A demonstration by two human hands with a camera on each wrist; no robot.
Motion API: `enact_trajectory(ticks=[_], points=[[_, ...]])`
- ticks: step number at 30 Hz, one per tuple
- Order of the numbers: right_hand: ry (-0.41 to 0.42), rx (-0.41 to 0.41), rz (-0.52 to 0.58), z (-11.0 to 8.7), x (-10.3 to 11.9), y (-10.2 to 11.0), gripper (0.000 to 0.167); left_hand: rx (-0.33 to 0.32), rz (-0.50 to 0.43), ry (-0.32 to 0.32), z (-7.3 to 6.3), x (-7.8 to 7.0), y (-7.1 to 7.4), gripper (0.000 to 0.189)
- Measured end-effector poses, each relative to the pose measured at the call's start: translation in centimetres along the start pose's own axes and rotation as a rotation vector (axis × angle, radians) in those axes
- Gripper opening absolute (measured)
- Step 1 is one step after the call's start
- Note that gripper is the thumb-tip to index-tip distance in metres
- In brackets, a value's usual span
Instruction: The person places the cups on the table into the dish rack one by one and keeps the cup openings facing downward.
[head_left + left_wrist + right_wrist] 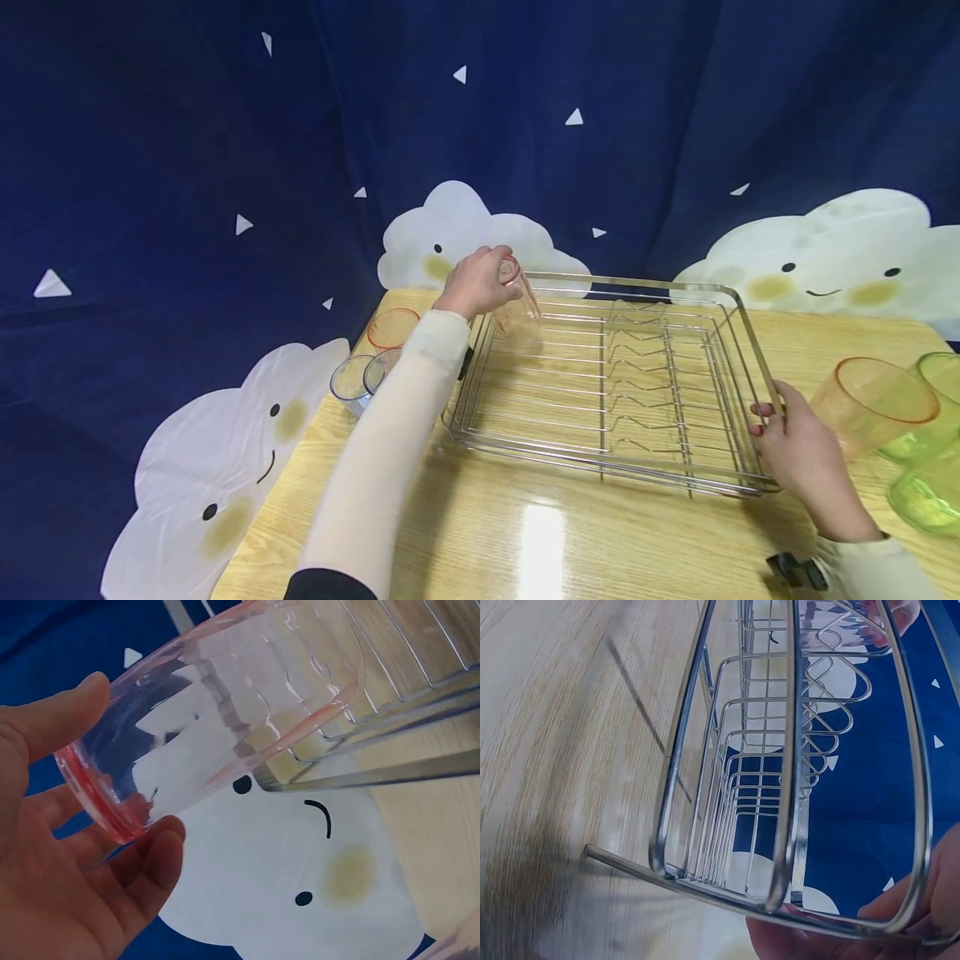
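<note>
My left hand (476, 287) grips a clear pink glass (527, 310) by its thick base. The glass is tilted mouth-down over the far left corner of a metal wire dish rack (637, 282). In the left wrist view, the thumb and fingers (161, 859) wrap the red-tinted base, and the mouth of the glass (225, 712) points toward the rack wires. On the opposite side, my right hand (806, 458) holds the rack's right rim, its fingers curled round the bar. Wavy wire dividers run through the rack's right half.
Left of the rack stand an orange-rimmed glass (393, 329) and two blue-rimmed glasses (351, 382), partly behind my left forearm. Close beside my right hand are an orange glass (877, 408) and green glasses (930, 492). A dark blue curtain (225, 125) backs the wooden table (480, 542).
</note>
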State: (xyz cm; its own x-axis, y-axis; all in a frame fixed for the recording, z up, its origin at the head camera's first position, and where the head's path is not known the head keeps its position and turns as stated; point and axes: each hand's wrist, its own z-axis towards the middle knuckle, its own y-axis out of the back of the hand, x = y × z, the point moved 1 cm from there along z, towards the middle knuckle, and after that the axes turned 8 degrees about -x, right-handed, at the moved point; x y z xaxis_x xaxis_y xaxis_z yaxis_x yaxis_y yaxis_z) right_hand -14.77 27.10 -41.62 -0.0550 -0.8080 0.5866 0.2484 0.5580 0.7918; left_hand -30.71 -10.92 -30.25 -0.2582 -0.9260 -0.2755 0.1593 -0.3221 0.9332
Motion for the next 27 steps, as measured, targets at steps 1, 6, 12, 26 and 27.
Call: enact_trajectory(ticks=[1, 6, 12, 26, 27], points=[[-0.001, -0.002, 0.001, 0.0, -0.1, 0.0, 0.054, 0.006, 0.000, 0.004, 0.1, 0.1, -0.1, 0.065], [-0.009, -0.004, 0.007, 0.0, -0.3, -0.1, 0.055, 0.044, 0.018, 0.018, 0.4, 0.3, -0.6, 0.066], [-0.011, 0.003, 0.014, -0.2, -0.6, -0.1, 0.055, 0.035, 0.044, 0.043, 0.7, 0.1, -1.2, 0.066], [0.027, -0.021, 0.006, 0.0, -0.7, -0.1, 0.053, -0.007, 0.112, 0.139, 1.9, 0.0, -3.2, 0.066], [0.030, -0.022, 0.009, 0.1, -0.6, -0.2, 0.053, -0.012, 0.114, 0.145, 1.9, 0.1, -3.2, 0.066]])
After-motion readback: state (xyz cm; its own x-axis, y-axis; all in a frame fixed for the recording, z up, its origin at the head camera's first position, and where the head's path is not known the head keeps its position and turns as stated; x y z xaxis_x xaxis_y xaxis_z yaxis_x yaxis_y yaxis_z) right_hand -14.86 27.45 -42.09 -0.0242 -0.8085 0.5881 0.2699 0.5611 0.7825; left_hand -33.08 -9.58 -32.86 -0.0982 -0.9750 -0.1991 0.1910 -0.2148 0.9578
